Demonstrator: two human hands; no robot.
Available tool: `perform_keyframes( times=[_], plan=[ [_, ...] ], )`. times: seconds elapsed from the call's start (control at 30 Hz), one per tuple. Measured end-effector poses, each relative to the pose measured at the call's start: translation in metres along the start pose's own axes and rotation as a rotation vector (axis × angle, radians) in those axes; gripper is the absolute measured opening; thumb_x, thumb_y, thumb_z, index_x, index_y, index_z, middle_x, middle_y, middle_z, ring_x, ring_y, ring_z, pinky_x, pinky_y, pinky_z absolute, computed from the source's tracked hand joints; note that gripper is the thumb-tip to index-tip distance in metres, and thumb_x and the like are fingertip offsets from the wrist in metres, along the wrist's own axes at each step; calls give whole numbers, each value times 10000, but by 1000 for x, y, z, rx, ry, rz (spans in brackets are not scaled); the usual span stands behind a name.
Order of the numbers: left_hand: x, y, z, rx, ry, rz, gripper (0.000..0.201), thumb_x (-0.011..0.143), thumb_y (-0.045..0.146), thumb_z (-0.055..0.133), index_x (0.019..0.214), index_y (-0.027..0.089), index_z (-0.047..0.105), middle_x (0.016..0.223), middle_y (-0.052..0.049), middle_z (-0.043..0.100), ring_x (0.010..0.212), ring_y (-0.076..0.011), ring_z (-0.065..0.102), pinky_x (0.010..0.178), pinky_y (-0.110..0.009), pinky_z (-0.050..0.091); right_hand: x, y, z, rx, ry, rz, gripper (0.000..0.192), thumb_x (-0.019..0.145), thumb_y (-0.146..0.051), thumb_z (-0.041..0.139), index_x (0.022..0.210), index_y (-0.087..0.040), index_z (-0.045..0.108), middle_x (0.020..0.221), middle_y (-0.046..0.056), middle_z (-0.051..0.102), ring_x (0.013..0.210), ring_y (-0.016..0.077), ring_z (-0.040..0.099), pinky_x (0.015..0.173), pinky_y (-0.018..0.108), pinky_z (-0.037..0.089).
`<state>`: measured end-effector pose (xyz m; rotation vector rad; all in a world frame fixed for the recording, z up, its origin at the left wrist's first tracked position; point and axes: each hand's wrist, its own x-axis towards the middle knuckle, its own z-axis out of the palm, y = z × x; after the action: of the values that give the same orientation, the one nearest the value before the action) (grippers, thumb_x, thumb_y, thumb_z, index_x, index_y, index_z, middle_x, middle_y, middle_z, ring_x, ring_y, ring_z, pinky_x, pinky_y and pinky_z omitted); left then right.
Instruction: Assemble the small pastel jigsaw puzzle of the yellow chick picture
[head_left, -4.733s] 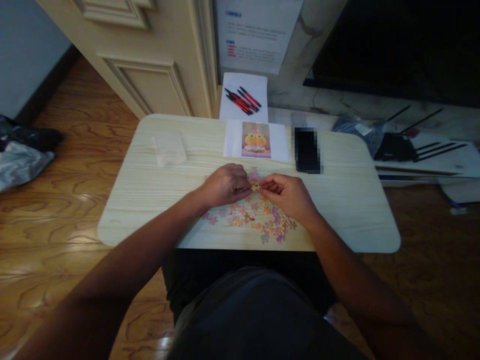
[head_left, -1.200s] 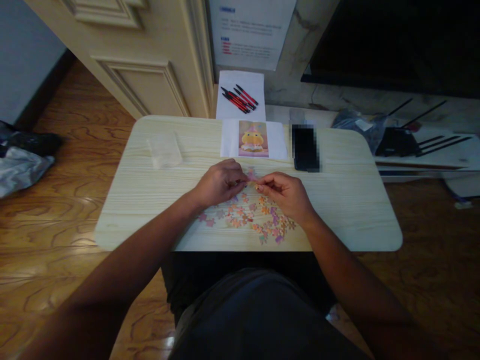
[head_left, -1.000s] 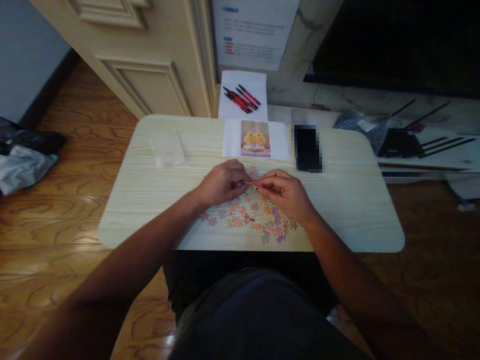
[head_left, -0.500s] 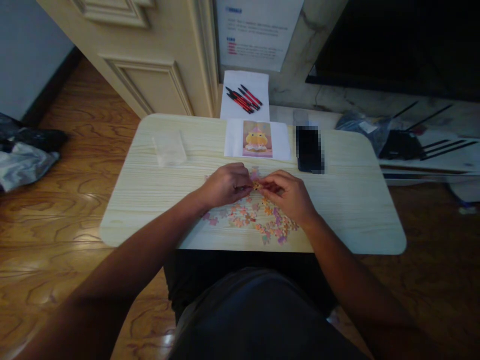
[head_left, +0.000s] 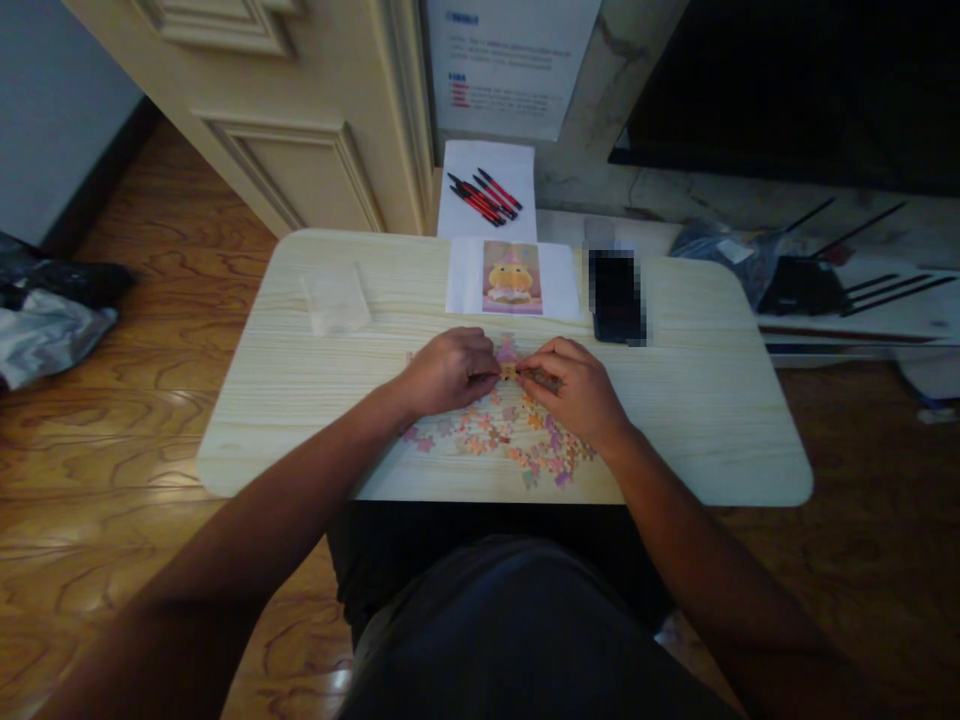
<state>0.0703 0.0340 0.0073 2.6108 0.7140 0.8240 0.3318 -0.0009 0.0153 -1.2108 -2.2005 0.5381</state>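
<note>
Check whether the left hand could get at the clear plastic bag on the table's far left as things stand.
Probably yes. The left hand pinches a puzzle piece with the right hand, but only bare table lies between it and the clear plastic bag; it would need to let go first.

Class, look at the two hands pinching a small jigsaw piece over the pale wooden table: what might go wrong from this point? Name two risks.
1. The left hand and right hand meet on one small orange jigsaw piece; it is tiny, so a slip might drop it among the loose pastel puzzle pieces.

2. Those pieces lie close to the pale wooden table near edge, under the right wrist; a sweep of the forearm could knock some off.
</note>
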Motion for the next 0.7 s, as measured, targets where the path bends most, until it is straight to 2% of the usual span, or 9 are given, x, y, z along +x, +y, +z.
perform_keyframes(
  times=[0.3,0.7],
  plan=[
    [0,2,-4,-76,-16,-18,260,1043,206,637,838,183,795,776,-64,705,767,-203,651,731,-345,515,-1,-4,-6,63,91,11,63,1019,-208,767,1008,-245,816,974,48,718,891,226,708,787,371,591],
    [-2,1,-10,-246,-44,-60,199,1000,233,702,842,189,813,749,-48,713,705,-168,638,690,-304,494,-3,-1,-10,89,99,-47,60,1013,-212,761,1011,-242,813,970,39,739,811,190,687,737,345,561]
  ],
)
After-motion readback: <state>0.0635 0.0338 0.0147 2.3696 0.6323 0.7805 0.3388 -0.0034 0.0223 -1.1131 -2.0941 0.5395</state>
